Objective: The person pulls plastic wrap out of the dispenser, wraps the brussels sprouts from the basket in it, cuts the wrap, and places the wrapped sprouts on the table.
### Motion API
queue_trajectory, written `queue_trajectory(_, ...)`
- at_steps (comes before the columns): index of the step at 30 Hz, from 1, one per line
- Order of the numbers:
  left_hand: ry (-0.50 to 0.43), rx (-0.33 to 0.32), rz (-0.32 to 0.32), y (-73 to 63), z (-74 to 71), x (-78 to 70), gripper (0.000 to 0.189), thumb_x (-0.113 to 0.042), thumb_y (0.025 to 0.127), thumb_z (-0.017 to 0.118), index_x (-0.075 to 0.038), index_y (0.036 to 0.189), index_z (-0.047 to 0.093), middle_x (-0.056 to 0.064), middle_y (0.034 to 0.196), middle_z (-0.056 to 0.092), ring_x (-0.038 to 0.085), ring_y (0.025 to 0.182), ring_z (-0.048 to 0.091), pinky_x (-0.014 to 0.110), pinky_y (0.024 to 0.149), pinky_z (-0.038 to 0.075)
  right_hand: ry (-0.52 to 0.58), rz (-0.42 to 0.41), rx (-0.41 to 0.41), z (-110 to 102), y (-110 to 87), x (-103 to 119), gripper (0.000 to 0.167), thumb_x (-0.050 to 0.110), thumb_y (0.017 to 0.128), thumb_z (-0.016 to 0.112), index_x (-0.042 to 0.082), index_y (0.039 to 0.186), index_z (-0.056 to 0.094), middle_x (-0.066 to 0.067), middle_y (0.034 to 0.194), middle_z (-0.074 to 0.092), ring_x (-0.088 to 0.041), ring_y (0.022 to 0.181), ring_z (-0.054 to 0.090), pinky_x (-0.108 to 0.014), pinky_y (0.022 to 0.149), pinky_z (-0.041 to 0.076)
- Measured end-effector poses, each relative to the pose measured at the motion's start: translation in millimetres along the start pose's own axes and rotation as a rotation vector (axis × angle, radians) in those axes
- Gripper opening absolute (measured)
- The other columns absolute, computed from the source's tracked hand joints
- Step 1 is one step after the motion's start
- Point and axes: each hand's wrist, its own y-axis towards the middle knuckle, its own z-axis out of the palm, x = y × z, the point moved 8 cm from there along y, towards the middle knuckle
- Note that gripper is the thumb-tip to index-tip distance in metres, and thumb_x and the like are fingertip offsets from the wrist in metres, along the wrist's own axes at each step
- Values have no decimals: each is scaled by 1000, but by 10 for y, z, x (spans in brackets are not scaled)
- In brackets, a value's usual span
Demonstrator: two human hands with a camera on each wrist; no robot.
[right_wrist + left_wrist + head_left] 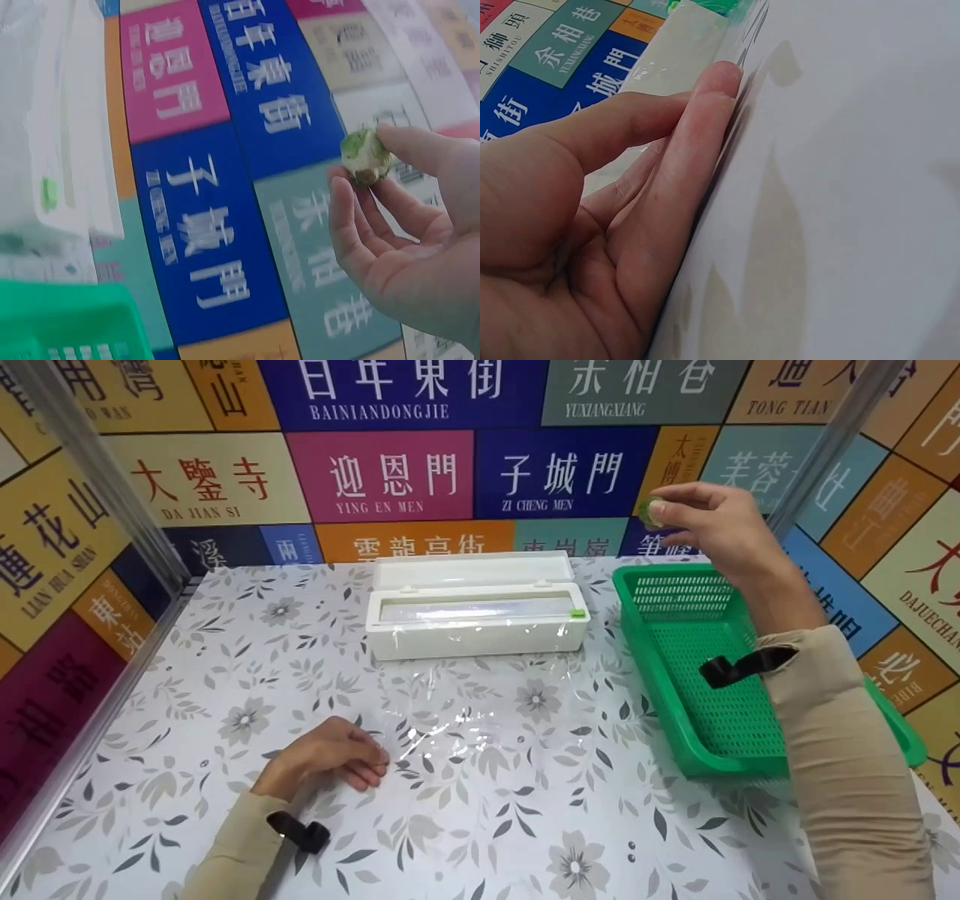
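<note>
You're pinching the green piece (366, 156) in your right hand (724, 526), upper right of the frame. Your left hand (330, 754) is resting at the film's (454, 727) edge, lower left; can't tell if it's gripping. I'd be holding that edge flat, tbh.

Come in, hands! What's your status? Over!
Left hand pinching clear film. Right hand holding small green piece up high. Green basket off to the right, not blocking film.

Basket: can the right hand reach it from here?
Likely yes: the right hand is raised near the far end of the basket, with nothing visible between them. It pinches a green piece, though.
</note>
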Motion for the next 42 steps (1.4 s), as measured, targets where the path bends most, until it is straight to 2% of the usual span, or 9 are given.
queue_trajectory(6, 7, -9, 5, 13, -5, -1, 23, -9, 91, 67, 10, 104, 70, 10, 83, 77, 16, 68, 75, 29, 64, 65, 35, 24, -3, 238, -147, 75, 51, 42, 91, 71, 15, 134, 61, 2, 129, 59, -17, 115, 58, -18, 84, 57)
queue_trajectory(11, 10, -9, 2, -5, -18, -4, 24, -10, 91, 67, 10, 106, 69, 11, 82, 77, 17, 68, 75, 31, 65, 65, 160, 38, 9, 460, -268, 108, 49, 37, 91, 73, 11, 131, 63, -1, 123, 60, -19, 115, 55, -21, 86, 58)
queue_trajectory(15, 11, -20, -16, -19, -37, -11, 25, -11, 92, 68, 9, 107, 69, 11, 83, 77, 18, 68, 75, 31, 65, 65, 225, 26, 10, 617, -338, 145, 47, 35, 90, 75, 10, 127, 65, -2, 120, 62, -20, 115, 54, -23, 86, 58)
queue_trajectory(21, 17, -12, -19, -4, -22, -17, 26, -10, 91, 69, 9, 109, 69, 13, 88, 78, 17, 70, 75, 31, 67, 65, 250, -5, 40, 811, -474, 188, 48, 33, 90, 75, 8, 129, 63, -2, 119, 65, -20, 112, 58, -24, 86, 58)
queue_trajectory(28, 10, -13, -17, 9, -20, 11, 25, -9, 91, 68, 10, 107, 69, 12, 87, 77, 17, 69, 75, 31, 67, 65, 387, -55, 111, 1056, -647, 171, 40, 20, 93, 73, 5, 129, 62, -3, 117, 64, -17, 107, 61, -26, 88, 59)
queue_trajectory(32, 7, -15, -11, 8, -18, 8, 24, -8, 91, 67, 11, 107, 69, 12, 86, 77, 16, 69, 75, 31, 68, 65, 384, -50, 139, 1234, -702, 82, 39, 16, 96, 68, 3, 132, 60, -2, 116, 66, -15, 104, 63, -26, 87, 59)
queue_trajectory(36, 8, -15, -12, 2, -19, 14, 25, -8, 92, 67, 11, 108, 68, 13, 87, 77, 17, 69, 75, 31, 68, 65, 319, -30, 155, 1420, -729, -49, 41, 16, 97, 66, 1, 135, 58, -1, 115, 66, -13, 102, 64, -24, 86, 59)
queue_trajectory(42, 19, -16, -16, 8, -23, 4, 25, -8, 92, 66, 11, 108, 68, 13, 87, 77, 17, 70, 75, 31, 68, 65, 279, 4, 162, 1629, -739, -231, 39, 11, 95, 67, 0, 132, 59, -1, 115, 67, -11, 97, 67, -23, 86, 60)
